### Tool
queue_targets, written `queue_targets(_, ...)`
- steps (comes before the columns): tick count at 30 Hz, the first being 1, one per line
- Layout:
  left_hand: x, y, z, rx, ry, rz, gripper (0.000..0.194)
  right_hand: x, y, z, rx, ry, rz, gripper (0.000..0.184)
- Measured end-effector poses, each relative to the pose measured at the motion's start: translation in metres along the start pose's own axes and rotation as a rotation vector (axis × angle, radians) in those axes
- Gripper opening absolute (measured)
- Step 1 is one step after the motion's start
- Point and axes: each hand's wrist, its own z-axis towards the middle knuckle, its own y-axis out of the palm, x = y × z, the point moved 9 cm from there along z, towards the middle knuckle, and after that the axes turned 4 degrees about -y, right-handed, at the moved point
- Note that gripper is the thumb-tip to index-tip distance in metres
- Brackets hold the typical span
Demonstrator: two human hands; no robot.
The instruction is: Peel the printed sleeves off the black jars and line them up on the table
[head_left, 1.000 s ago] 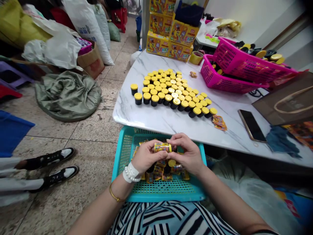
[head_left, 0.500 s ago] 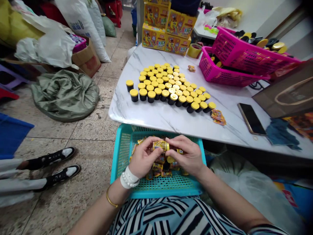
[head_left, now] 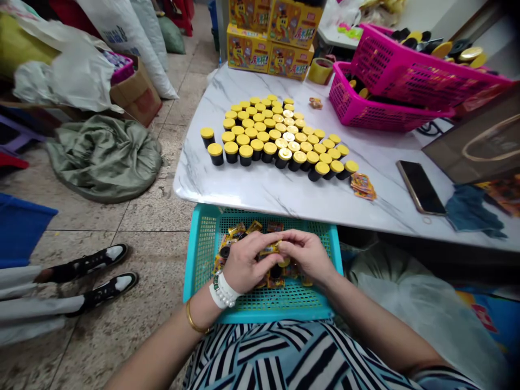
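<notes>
Over the turquoise basket [head_left: 199,260] my left hand [head_left: 251,261] is closed around a small yellow-labelled cup [head_left: 270,248], lying on its side. My right hand [head_left: 307,257] pinches its right end; the fingers partly cover it. Beneath both hands, the basket holds loose yellow-and-orange printed wrappers [head_left: 236,229] and some dark cups [head_left: 276,272], partly hidden by my fingers. On the marble-patterned table [head_left: 227,187] ahead, many black cups with yellow lids [head_left: 245,155] stand upright in close rows.
A stack of orange printed packets [head_left: 363,186] and a phone [head_left: 421,187] lie on the table's right side. Pink baskets [head_left: 390,116] of cups, a tape roll [head_left: 320,71] and yellow cartons [head_left: 289,60] stand behind. Another person's shoes [head_left: 109,287] are on the floor at left.
My left hand has turned over the cup, its back now facing up, and my right fingers have closed in on the cup's end. The view has shifted slightly.
</notes>
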Motion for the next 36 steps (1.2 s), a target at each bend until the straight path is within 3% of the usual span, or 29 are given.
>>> queue_targets(3, -0.024, -0.004, -0.002, 0.041, -0.289, -0.271, 0.036, -0.022, 0.0, 0.0, -0.025, -0.156, -0.072, 0.032)
queue_targets(6, -0.045, 0.008, -0.009, -0.001, -0.571, -0.567, 0.035, -0.03, 0.011, -0.001, -0.183, -0.178, -0.078, 0.04)
queue_targets(10, -0.051, 0.027, -0.02, -0.054, -0.76, -0.84, 0.044, -0.03, 0.017, -0.002, -0.236, -0.178, -0.035, 0.016)
queue_targets(15, -0.039, 0.046, -0.029, -0.122, -0.813, -1.187, 0.042, -0.036, 0.014, -0.005, -0.139, -0.271, 0.001, 0.01)
queue_targets(19, -0.037, 0.053, -0.03, -0.172, -0.844, -1.229, 0.044, -0.037, 0.02, -0.007, -0.222, -0.266, -0.094, 0.016)
queue_targets(23, -0.04, 0.057, -0.028, -0.181, -0.868, -1.256, 0.045, -0.04, 0.011, -0.007, -0.12, -0.342, -0.091, 0.01)
queue_targets(25, -0.043, 0.059, -0.032, -0.154, -0.895, -1.22, 0.044, -0.047, 0.012, -0.01, -0.111, -0.446, -0.196, 0.005)
queue_targets(29, -0.049, 0.063, -0.039, -0.09, -0.925, -1.108, 0.047, -0.067, 0.032, -0.025, -0.171, -0.709, -0.597, 0.032)
queue_targets(31, -0.047, 0.067, -0.039, -0.103, -0.938, -1.103, 0.051, -0.079, 0.032, -0.032, -0.109, -0.82, -0.706, 0.03)
queue_targets(34, -0.045, 0.057, -0.033, -0.009, -0.92, -1.083, 0.051, -0.101, 0.019, -0.038, -0.033, -0.948, -0.826, 0.034)
queue_targets(36, -0.043, 0.05, -0.03, 0.03, -0.927, -1.044, 0.056, -0.119, -0.007, -0.035, 0.038, -0.986, -0.912, 0.038)
